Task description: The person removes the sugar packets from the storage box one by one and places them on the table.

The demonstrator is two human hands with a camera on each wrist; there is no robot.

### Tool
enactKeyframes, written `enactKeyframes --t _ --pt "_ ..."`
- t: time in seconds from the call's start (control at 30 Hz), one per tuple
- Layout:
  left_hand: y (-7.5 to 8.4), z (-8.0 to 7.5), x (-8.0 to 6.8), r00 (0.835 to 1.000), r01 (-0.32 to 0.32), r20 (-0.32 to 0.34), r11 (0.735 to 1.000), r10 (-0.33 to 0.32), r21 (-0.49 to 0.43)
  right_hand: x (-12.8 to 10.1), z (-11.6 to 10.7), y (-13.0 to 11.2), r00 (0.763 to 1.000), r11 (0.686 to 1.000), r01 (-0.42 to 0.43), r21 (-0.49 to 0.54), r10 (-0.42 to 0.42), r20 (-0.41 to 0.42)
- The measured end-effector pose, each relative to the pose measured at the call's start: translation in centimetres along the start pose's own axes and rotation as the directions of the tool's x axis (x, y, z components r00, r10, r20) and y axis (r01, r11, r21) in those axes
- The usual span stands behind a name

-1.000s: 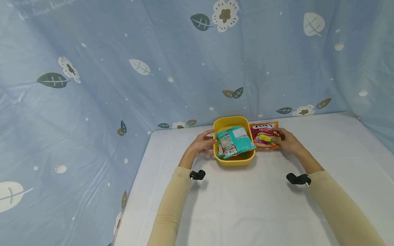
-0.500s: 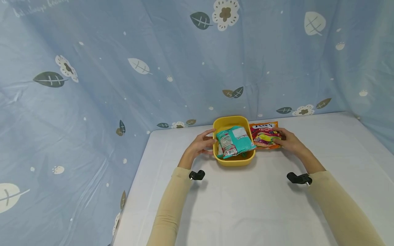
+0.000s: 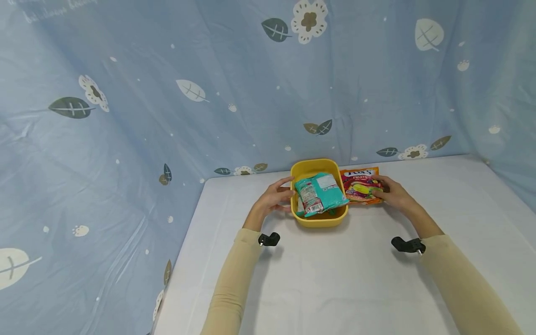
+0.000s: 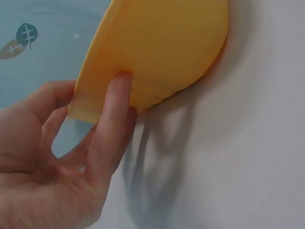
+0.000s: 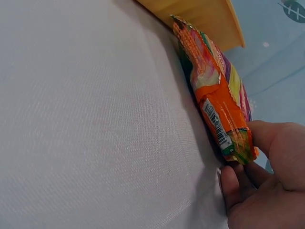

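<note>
Fingers [image 4: 112,129] of left hand [image 3: 274,197] curled round left rim of yellow tub [image 3: 319,219], thumb inside, near far edge of white desk [image 3: 335,279]. Teal packet [image 3: 320,192] lay tilted across tub. Just right of tub, touching it, orange candy bag [image 3: 362,185] pinched at right end by right hand [image 3: 393,195].

A white worktop [image 3: 335,279] stands against a blue cloth backdrop [image 3: 167,70] printed with leaves and white flowers, evenly lit.
</note>
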State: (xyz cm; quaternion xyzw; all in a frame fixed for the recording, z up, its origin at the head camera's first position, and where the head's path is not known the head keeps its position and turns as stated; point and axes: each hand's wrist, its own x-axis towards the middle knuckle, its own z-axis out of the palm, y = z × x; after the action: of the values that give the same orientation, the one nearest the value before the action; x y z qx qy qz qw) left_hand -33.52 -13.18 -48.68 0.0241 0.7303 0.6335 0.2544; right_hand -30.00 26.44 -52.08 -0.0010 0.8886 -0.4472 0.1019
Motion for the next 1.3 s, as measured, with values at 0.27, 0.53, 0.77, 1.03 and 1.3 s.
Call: enactKeyframes --t 0.27,0.53,0.77,1.03,1.3 --pt "0.1 0.1 -0.1 1.0 0.003 0.001 1.0 -0.003 -0.006 -0.1 0.1 -0.1 1.0 0.999 0.014 -0.033 -0.014 0.003" --pt "0.4 -0.1 -0.3 1.0 0.012 -0.01 1.0 -0.012 -0.009 -0.2 0.1 -1.3 0.999 0.989 0.023 -0.144 -0.027 -0.024" --pt "0.3 0.1 -0.3 1.0 0.017 -0.009 1.0 -0.017 -0.005 -0.4 -0.2 -2.5 0.995 0.957 0.074 -0.28 -0.089 -0.042" --pt "0.2 0.2 -0.3 1.0 0.024 -0.014 1.0 -0.024 -0.006 -0.7 -0.5 -3.7 0.995 0.919 0.093 -0.383 -0.104 -0.008" --pt "0.2 0.1 -0.2 1.0 0.022 -0.006 1.0 -0.022 -0.006 -0.8 -0.5 -5.1 0.996 0.894 0.066 -0.444 -0.084 -0.02"
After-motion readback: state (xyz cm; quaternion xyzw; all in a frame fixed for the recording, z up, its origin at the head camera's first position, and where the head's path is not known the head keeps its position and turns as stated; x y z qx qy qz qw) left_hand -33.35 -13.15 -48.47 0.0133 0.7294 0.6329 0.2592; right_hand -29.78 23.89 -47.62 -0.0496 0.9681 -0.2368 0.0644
